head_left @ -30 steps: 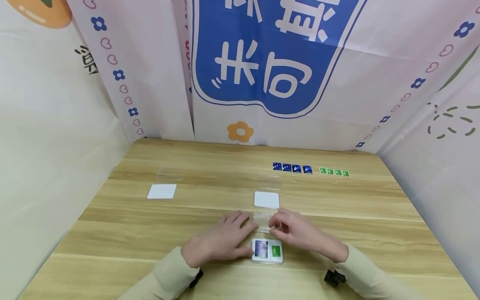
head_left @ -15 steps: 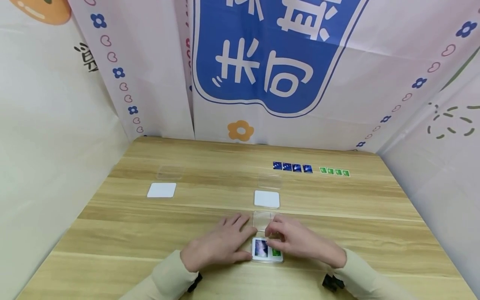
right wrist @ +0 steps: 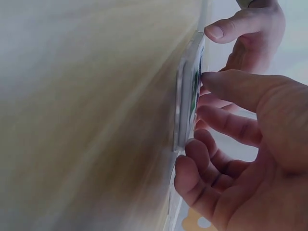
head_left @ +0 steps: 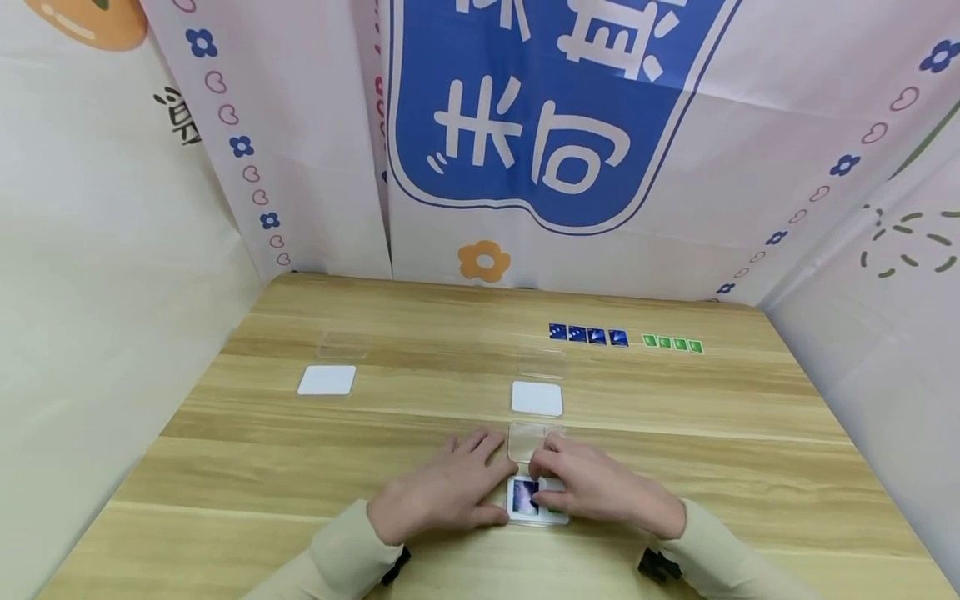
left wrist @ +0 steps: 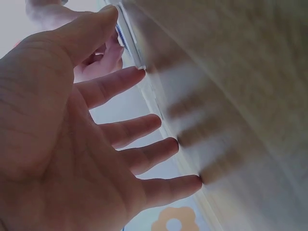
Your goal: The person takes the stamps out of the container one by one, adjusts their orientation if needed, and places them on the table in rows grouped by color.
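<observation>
A white card in a clear holder (head_left: 552, 483) lies at the front middle, with a purple starry picture (head_left: 523, 497) on its left and a green picture mostly covered on its right. My left hand (head_left: 446, 492) rests on the table at its left, fingers spread and thumb touching the holder's edge (left wrist: 131, 38). The thumb and index finger of my right hand (head_left: 603, 483) stand apart over the card, touching its face beside the purple picture; the other fingers curl loosely at the holder's side (right wrist: 185, 96). A clear lid (head_left: 525, 442) lies just behind.
Behind the lid lie another white card (head_left: 537, 399) and a faint clear cover (head_left: 542, 363). A white card (head_left: 327, 380) and clear cover (head_left: 342, 344) lie left. Several blue pictures (head_left: 577, 334) and several green ones (head_left: 664, 342) line the back right. Printed cloth hangs behind.
My right hand has moved left and toward me, from beside the clear lid onto the card, covering most of the green picture. My left hand has stayed in place.
</observation>
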The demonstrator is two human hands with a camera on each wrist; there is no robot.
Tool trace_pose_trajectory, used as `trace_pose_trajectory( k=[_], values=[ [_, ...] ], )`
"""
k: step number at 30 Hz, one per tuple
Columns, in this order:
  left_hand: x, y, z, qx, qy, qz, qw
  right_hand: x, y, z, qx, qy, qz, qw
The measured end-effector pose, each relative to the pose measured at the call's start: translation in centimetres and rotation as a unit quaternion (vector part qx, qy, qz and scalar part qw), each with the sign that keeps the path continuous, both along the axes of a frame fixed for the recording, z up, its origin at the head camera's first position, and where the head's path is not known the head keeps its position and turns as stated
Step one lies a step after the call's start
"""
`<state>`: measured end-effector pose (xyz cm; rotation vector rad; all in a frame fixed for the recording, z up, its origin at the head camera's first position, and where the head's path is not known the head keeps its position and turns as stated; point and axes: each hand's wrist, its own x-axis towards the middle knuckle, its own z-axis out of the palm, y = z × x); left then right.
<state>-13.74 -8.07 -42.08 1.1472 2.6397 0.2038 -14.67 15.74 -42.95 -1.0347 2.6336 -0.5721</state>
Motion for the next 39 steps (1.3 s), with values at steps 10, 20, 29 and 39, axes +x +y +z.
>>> trace_pose_trajectory(
  k=[10, 20, 29, 39],
  values=[
    [0.19, 0.49, -0.10, 0.002, 0.015, -0.010, 0.9998, 0.38, -0.26, 0.46, 0.026, -0.008, -0.023, 0.999],
    [0.39, 0.97, -0.27, -0.005, 0.031, -0.003, 0.9995, 0.36, -0.54, 0.75, 0.024, -0.024, -0.036, 0.999],
    [0.45, 0.88, -0.44, -0.007, 0.029, 0.002, 0.9995, 0.47, -0.73, 0.72, 0.014, -0.023, -0.028, 0.999],
    [0.61, 0.69, -0.39, -0.009, 0.022, 0.011, 0.9997, 0.41, -0.96, 0.69, 0.009, -0.025, -0.029, 0.999]
  ],
)
